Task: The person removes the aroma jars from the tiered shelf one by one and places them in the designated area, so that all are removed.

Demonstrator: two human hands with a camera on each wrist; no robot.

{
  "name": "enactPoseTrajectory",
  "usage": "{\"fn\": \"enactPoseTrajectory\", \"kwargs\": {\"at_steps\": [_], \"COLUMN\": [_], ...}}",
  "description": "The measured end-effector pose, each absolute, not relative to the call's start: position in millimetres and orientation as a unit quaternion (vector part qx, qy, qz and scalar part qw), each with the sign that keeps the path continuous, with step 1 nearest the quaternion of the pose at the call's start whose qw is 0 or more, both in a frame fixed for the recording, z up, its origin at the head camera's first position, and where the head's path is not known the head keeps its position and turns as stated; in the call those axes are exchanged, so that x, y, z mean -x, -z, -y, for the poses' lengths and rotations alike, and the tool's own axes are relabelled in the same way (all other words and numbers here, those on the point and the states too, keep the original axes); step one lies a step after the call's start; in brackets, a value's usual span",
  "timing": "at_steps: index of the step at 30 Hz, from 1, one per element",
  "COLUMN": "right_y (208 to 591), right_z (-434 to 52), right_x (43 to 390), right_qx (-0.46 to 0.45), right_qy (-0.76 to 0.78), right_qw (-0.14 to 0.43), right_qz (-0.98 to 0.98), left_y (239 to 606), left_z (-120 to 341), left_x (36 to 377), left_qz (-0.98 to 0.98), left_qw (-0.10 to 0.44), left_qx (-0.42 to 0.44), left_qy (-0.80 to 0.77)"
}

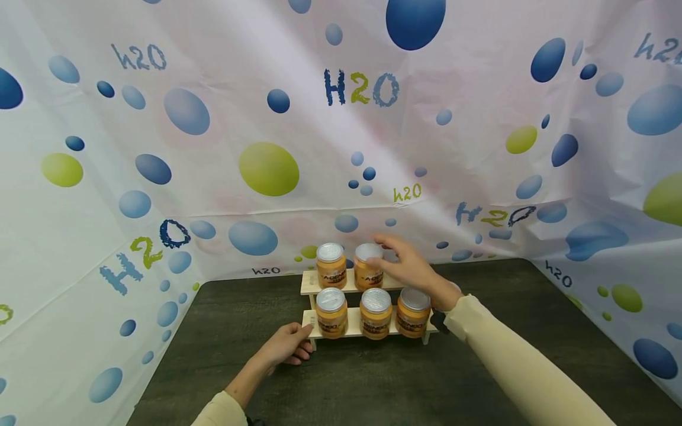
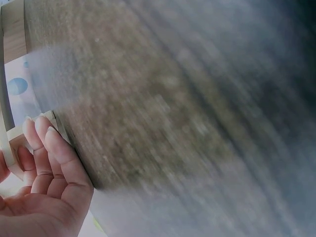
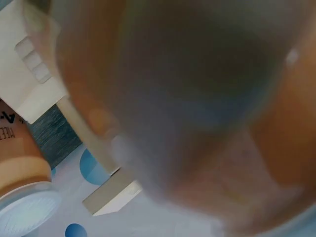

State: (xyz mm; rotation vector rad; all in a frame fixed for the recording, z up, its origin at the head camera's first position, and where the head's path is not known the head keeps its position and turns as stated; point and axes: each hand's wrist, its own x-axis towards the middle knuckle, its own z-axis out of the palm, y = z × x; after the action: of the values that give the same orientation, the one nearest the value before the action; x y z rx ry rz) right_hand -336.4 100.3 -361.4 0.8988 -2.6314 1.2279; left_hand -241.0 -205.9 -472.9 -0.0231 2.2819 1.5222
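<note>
A two-tier light wooden stand (image 1: 354, 330) holds orange jars with silvery lids. My left hand (image 1: 286, 344) grips the left end of its lower tier, thumb on top and fingers curled beneath; the left wrist view shows those fingers at the wood's edge. On the upper tier, my right hand (image 1: 409, 269) holds a jar (image 1: 369, 277) near its lid, thumb in front and fingers behind. Another upper jar (image 1: 331, 273) stands to its left. Three jars stand along the lower tier, including a left one (image 1: 331, 322). My right forearm hides the upper tier's right end.
The stand sits on a dark wood-grain table (image 1: 234, 313) near its back edge. Behind and on both sides hangs a white curtain (image 1: 213, 177) with blue and green spots. Much of the right wrist view is blurred by something very close.
</note>
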Motion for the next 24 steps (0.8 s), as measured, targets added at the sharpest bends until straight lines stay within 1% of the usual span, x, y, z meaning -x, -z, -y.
{"fn": "enactPoseTrajectory", "kwargs": {"at_steps": [4, 12, 18, 24], "right_y": [360.6, 362.6, 365.6, 366.6], "right_z": [-96.1, -91.6, -90.1, -89.3], "right_x": [334.0, 331.3, 331.0, 329.9], "right_qx": [-0.295, -0.278, -0.272, -0.286], "right_qy": [-0.389, -0.395, -0.391, -0.404], "right_qw": [0.048, 0.021, 0.018, 0.017], "right_qz": [0.871, 0.876, 0.879, 0.869], "left_y": [472.9, 472.8, 472.3, 472.5], "left_z": [205.4, 204.4, 204.5, 205.4], "left_x": [241.0, 240.9, 240.7, 240.9], "left_qz": [-0.814, -0.815, -0.815, -0.816], "left_qw": [0.199, 0.199, 0.200, 0.200], "left_qx": [0.009, 0.013, 0.012, 0.006], "left_qy": [-0.545, -0.545, -0.544, -0.542]}}
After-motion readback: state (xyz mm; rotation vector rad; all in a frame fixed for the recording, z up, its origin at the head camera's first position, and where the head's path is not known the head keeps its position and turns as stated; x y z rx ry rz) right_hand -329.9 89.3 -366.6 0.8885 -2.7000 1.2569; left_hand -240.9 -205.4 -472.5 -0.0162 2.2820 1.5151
